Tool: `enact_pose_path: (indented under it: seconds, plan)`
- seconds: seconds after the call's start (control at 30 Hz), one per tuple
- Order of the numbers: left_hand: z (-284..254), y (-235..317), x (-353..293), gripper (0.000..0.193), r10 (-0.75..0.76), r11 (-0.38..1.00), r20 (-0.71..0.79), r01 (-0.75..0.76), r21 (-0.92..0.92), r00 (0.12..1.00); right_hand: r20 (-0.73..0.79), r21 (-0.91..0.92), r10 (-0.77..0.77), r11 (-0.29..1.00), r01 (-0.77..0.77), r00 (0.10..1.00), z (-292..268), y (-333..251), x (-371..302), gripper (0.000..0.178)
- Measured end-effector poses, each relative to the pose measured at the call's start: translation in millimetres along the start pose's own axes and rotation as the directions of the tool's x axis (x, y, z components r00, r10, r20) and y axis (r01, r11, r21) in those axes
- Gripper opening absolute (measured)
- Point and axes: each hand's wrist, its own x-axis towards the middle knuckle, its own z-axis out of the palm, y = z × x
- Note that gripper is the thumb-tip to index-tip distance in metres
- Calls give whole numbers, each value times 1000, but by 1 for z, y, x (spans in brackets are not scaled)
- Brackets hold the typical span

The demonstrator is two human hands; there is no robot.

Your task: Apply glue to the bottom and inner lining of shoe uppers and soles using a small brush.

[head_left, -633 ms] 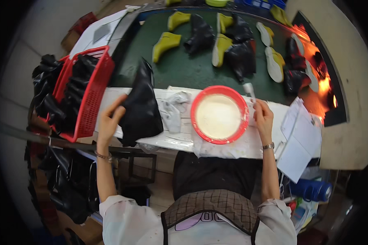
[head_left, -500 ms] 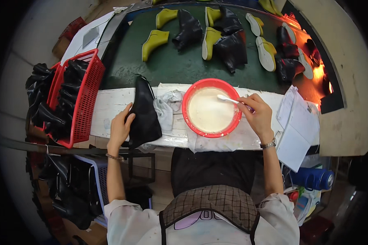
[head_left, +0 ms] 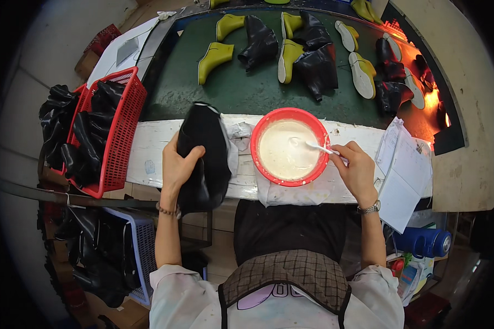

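- Stretching across the far side, a green surface (head_left: 214,97) carries yellow shoes (head_left: 216,61) and black boots (head_left: 261,41); orange light glows at its right end.
- White counter (head_left: 148,136), running along the near edge of that surface.
- Red basket (head_left: 121,134), tilted in view at the counter's left end, holding more black boots.
- Held boot (head_left: 213,171), black, mostly to the right of the left grip, reaching above and below it, its lower end past the counter's near edge.
- Red bowl (head_left: 256,147) of cream liquid, on the counter between both hands.
- Left hand (head_left: 178,165), its grip closed on the boot's left side, thumb across the near face, fingers partly hidden.
- Right hand (head_left: 357,172), just outside the bowl's right rim, grip pinched on a brush.
- Grey cloth (head_left: 240,131), just behind the boot.
- White brush (head_left: 319,147), pointing left from the grip over the rim.
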Motion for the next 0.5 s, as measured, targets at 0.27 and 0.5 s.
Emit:
enact_pose_path:
  seconds: [0.27,0.5]
  plan:
    - [11,78,-28,24,-277,895,666,439,-84,692,-180,327,-199,912,249,963,-18,-5,16,16]
    - [23,96,-32,30,-126,880,804,439,-180,581,-147,360,-333,859,364,931,-24,-19,30,15]
